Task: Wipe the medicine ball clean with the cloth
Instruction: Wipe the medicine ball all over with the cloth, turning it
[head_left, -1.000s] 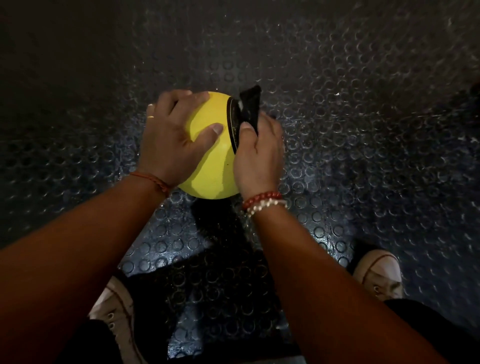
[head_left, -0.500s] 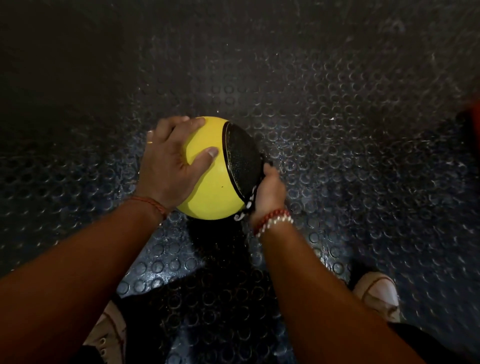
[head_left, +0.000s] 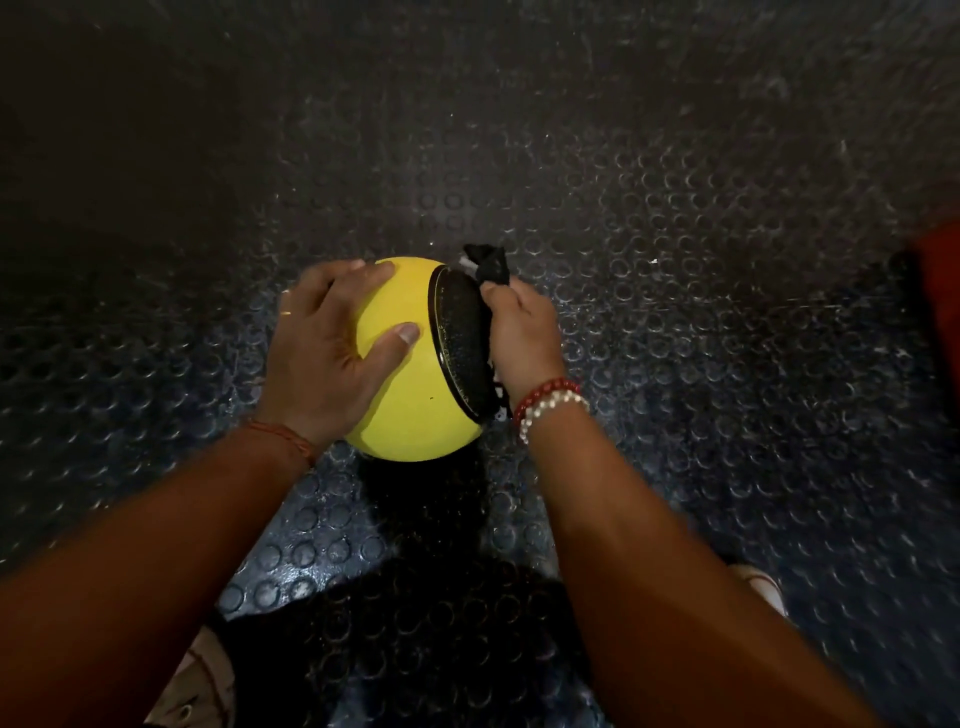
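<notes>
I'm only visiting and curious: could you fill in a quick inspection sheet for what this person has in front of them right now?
Surface: dark rubber floor with raised round studs and pale scuffs.
Job's things: a yellow ball with a black grainy panel sits on the floor; a black cloth is bunched against the panel's far edge.
Clutter: nothing seen.
Grippers: the left hand lies spread on the ball's yellow side; the right hand grips the cloth against the panel.
Cables: nothing seen.
Surroundings: a shoe at the bottom left; a red thing at the right edge, too cut off to identify; the light is dim.
</notes>
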